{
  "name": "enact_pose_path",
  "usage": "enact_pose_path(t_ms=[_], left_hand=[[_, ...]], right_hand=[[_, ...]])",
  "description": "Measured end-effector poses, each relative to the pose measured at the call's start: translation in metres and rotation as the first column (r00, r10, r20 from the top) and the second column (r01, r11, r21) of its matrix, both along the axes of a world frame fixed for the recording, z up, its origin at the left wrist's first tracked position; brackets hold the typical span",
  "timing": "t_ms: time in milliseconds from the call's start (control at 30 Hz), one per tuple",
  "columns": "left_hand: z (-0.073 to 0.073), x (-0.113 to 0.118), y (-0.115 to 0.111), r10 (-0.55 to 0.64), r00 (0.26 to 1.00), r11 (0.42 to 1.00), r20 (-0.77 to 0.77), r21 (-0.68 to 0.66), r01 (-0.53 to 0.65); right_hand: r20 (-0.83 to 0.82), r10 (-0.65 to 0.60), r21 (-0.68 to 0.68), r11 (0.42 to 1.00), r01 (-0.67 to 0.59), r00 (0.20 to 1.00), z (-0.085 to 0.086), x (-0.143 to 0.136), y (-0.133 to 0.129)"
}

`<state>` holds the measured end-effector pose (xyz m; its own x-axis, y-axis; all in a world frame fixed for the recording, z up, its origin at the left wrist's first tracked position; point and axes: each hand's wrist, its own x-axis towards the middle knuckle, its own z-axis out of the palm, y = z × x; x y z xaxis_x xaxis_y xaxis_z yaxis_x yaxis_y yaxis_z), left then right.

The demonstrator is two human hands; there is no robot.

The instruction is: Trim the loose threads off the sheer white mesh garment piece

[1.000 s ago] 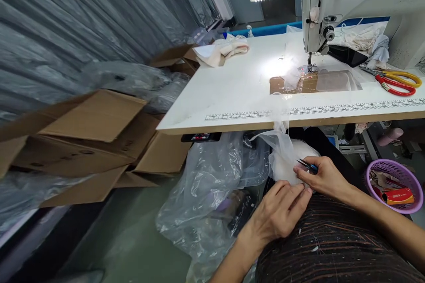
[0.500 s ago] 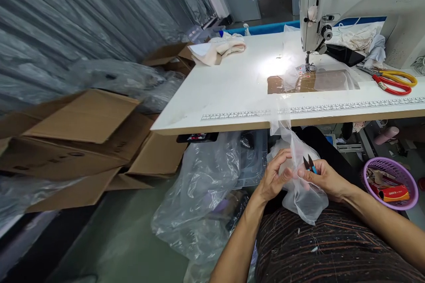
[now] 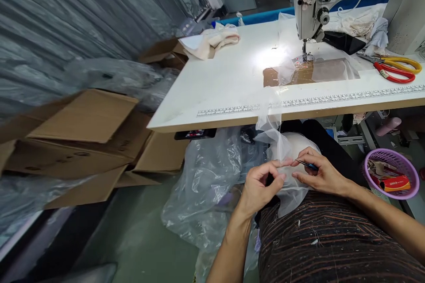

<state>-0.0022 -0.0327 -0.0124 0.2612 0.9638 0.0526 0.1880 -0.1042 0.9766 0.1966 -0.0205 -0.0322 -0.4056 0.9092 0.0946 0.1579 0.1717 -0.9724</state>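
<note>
Sheer white fabric [image 3: 281, 143] was hanging over the near edge of the tabletop [image 3: 212, 93], a fair way right of its near left corner, and bunched up on the person's lap between both hands. The left hand [image 3: 260, 185] came up from below with the wrist bent, index finger stuck out toward the tip of the little snips [image 3: 308, 165] and thumb curved underneath, a gap showing between them. Honestly couldn't tell if it was pinching any fabric. The right hand [image 3: 320, 176] reached in from the right, forearm slanting up and left, fingers curled and closed around the snips, with the thumb lower down against the fabric. Up top, the sewing machine [image 3: 303, 13] stood over the tabletop, and red-handled scissors [image 3: 395, 74] lay toward the right, near yellow-handled ones [image 3: 403, 63]. Purple basket [image 3: 413, 174] sat below the near edge, off right.
</note>
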Motion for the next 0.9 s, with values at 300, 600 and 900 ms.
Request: enact_pose_path(t_ms=[300, 600, 900], left_hand=[[-0.004, 0.006, 0.006, 0.007, 0.956, 0.951, 0.293, -0.299, 0.085], [-0.013, -0.009, 0.012, -0.094, 0.950, 0.939, 0.298, -0.290, 0.184], [-0.009, -0.012, 0.013, -0.065, 0.974, 0.960, 0.217, -0.251, 0.120]], right_hand=[[0.048, -0.031, -0.205, 0.978, 0.041, 0.998, 0.002, -0.005, -0.001], [-0.062, -0.007, -0.317, 0.948, -0.013, 0.998, 0.014, 0.000, -0.001], [-0.008, -0.055, -0.414, 0.909, 0.046, 0.998, 0.009, -0.006, 0.008]])
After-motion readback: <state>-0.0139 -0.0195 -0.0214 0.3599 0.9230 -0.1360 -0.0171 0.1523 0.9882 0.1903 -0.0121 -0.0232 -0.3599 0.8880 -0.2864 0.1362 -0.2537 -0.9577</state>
